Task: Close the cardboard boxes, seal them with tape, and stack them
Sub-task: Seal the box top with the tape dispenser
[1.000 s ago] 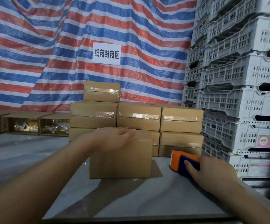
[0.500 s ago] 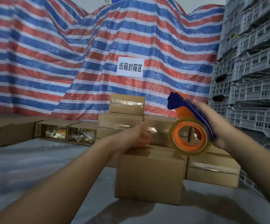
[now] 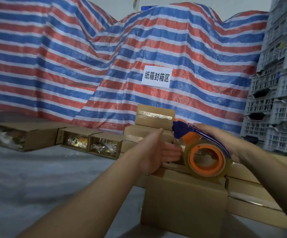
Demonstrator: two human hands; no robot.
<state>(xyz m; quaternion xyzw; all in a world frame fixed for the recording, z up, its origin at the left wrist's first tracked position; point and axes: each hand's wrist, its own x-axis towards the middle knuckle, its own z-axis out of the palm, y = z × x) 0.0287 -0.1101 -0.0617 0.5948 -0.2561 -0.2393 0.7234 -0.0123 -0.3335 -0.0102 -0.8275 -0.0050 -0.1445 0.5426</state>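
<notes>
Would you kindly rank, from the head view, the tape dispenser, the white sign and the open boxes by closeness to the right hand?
1. Orange-and-blue tape dispenser: gripped in the right hand.
2. White paper sign: above, on the tarp.
3. Open cardboard boxes: far left.

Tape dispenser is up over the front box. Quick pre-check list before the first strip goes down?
1. Right hand grips the tape dispenser: ok.
2. Dispenser is over the top of the front box: ok.
3. Left hand steadies the box: cannot tell; its fingers are straight beside the roll, and contact with the box is hidden.
4. Top flaps closed flat: cannot tell; hands and roll cover the seam.
5. Free tape end ready at the blade: cannot tell; too blurred.
6. Room to stack afterwards: ok; the taped boxes behind stand in a stack with the top one bare.
</notes>
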